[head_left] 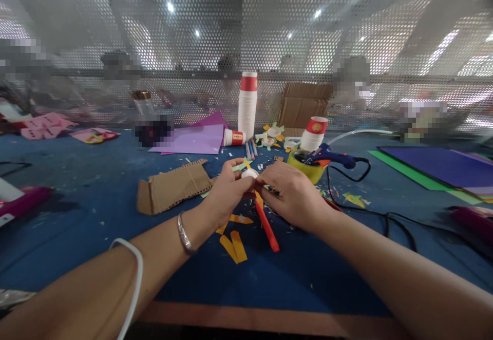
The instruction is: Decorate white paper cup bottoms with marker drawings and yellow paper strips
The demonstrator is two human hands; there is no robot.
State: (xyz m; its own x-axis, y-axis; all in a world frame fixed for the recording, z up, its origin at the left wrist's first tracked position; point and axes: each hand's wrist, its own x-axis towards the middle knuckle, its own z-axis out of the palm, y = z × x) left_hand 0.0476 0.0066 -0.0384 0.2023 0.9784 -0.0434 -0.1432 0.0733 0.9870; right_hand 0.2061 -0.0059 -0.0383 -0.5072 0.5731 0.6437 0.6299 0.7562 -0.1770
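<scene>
Both hands meet at a small white round piece (250, 174), which looks like a cut paper-cup base with yellow paper bits at its edge. My left hand (225, 191) grips its left side between thumb and fingers. From the right, my right hand (290, 193) closes its fingertips on the near right edge and partly covers it. Just below the hands lies a red-orange pen (267, 227) on the blue tabletop. Cut strips of orange-yellow paper (238, 247) are beside it. A torn piece of corrugated cardboard (179, 186) rests left of my left hand.
A tall stack of paper cups (247, 106) and a shorter stack (314, 134) stand behind. A blue glue gun (329, 154) rests on a yellow tape roll (302, 165), its black cable (389, 216) trailing right. Purple paper (192, 139) and blue sheets (435, 165) lie around. A perforated screen (246, 32) borders the back.
</scene>
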